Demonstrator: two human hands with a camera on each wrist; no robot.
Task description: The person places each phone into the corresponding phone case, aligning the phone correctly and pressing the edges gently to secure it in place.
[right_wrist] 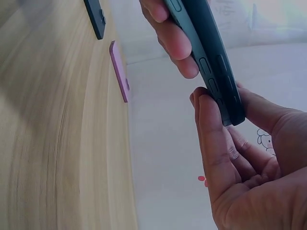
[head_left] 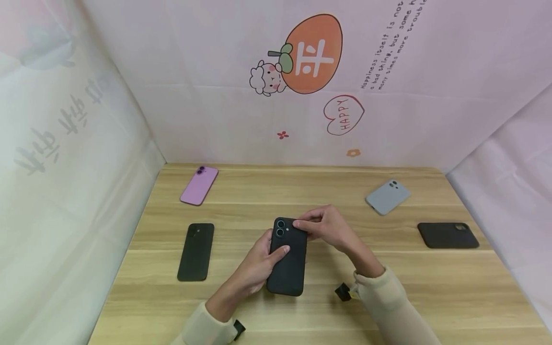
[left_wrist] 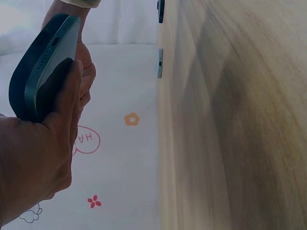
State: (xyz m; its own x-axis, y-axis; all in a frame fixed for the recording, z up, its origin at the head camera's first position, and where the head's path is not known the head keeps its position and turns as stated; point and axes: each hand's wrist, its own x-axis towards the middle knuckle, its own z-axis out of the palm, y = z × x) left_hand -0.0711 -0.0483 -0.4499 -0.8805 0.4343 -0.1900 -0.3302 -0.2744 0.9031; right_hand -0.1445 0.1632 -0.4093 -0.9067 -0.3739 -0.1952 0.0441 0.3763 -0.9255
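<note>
Pale cloth walls around a wood-grain bench.
The back wall carries a cartoon sheep against a large orange fruit, a red "HAPPY" heart, a red flower, an orange flower and slanted lettering; the left wall shows faint grey characters, the right wall creases. A bright glow lights one upper corner; soft shadows cross the bench.

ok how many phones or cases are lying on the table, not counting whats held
4: a purple one at far left, a dark one nearer on the left, a light grey one at far right, and a black one nearer right. Others may be hidden.
</note>
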